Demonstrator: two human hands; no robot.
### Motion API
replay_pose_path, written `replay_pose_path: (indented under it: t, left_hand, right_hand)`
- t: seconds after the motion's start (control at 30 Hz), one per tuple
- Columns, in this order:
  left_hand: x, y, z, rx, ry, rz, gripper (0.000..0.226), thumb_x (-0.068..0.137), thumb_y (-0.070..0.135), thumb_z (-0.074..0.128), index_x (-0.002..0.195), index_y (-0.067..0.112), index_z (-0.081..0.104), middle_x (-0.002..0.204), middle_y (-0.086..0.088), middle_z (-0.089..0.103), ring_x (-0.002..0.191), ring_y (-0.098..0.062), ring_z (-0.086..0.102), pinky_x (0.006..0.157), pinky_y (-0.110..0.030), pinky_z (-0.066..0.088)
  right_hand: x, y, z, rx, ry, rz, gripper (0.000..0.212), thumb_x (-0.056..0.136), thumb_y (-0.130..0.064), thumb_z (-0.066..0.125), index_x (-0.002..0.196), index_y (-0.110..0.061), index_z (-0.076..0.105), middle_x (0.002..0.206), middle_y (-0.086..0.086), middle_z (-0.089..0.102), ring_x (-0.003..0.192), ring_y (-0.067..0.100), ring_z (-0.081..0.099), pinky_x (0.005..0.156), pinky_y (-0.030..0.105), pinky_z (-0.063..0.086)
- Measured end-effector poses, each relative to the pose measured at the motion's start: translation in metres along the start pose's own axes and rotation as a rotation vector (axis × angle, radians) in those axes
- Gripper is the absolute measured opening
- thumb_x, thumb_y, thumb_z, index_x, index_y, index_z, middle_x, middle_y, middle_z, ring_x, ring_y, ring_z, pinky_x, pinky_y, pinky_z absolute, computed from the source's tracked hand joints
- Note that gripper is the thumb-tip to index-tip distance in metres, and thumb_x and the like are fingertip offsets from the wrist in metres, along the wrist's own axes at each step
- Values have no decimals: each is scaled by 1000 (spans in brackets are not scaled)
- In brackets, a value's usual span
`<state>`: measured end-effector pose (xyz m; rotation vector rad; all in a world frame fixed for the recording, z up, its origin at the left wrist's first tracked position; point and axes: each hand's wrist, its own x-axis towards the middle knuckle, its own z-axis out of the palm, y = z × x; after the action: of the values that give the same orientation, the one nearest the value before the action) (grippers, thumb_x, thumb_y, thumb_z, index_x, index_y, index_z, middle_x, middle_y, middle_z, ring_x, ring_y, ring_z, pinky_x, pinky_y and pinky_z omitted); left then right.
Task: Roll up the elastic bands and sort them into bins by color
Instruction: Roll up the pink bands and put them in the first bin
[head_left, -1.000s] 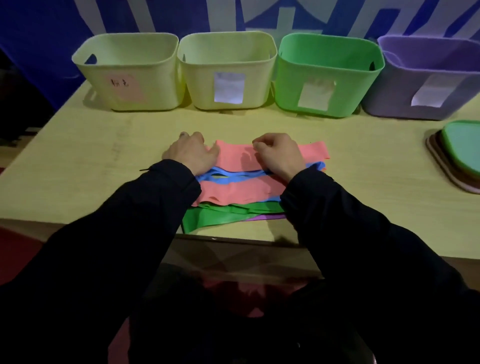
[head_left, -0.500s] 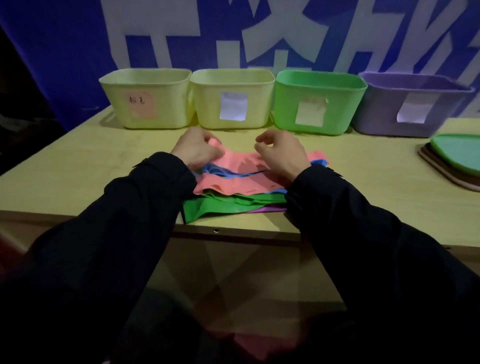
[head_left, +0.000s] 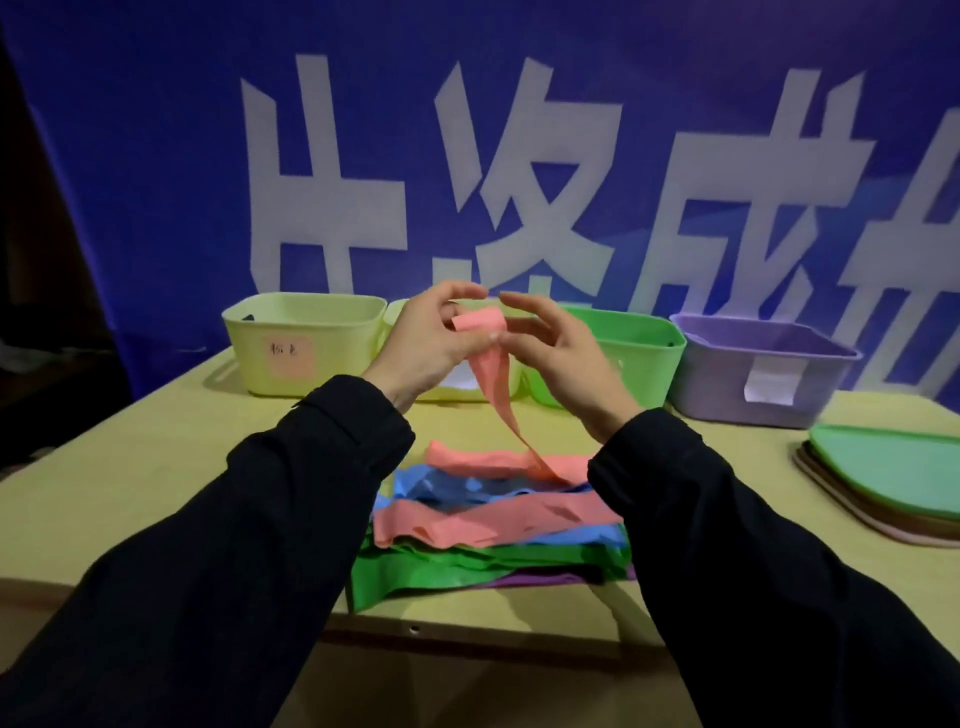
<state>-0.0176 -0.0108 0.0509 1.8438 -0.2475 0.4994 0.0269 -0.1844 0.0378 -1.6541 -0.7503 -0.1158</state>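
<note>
Head view. Left hand (head_left: 426, 345) and right hand (head_left: 558, 351), raised above the table (head_left: 130, 478), both pinch the top end of a pink band (head_left: 488, 358); its upper end curls over betw. the fingertips, and its tail trails down to the band pile (head_left: 493, 525) at the front edge, centre. Pile: pink, blue, green, purple layers. Along the back edge, L to R: two yellow bins (head_left: 304, 348), green bin (head_left: 644, 358), purple bin (head_left: 753, 374). Stacked lids (head_left: 893, 473) at right edge.
</note>
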Motion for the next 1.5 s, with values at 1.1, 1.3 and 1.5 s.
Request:
replay_pose_path:
  t: [1.1, 1.3, 1.5]
  left_hand:
    - [28, -38, 20, -88, 95, -51, 7, 95, 7, 67, 95, 14, 69, 90, -5, 75, 86, -17, 72, 87, -46, 59]
    - [17, -70, 32, -21, 110, -17, 13, 98, 11, 62, 105, 22, 66, 87, -6, 72, 86, -20, 71, 79, -39, 58]
    - [12, -91, 44, -61, 93, -12, 23, 95, 0, 62, 92, 21, 69, 92, -2, 72, 86, -15, 67, 80, -38, 54]
  right_hand:
    - [23, 30, 3, 102, 151, 132, 9, 97, -10, 65, 103, -3, 66, 77, 9, 63, 66, 15, 61, 57, 27, 53]
    - [11, 61, 7, 53, 179, 122, 18, 100, -7, 57, 99, -20, 69, 87, 25, 70, 68, 22, 61, 58, 37, 53]
    - [3, 90, 12, 85, 253, 168, 24, 96, 2, 54, 91, -14, 72, 71, 10, 65, 62, 16, 58, 58, 33, 53]
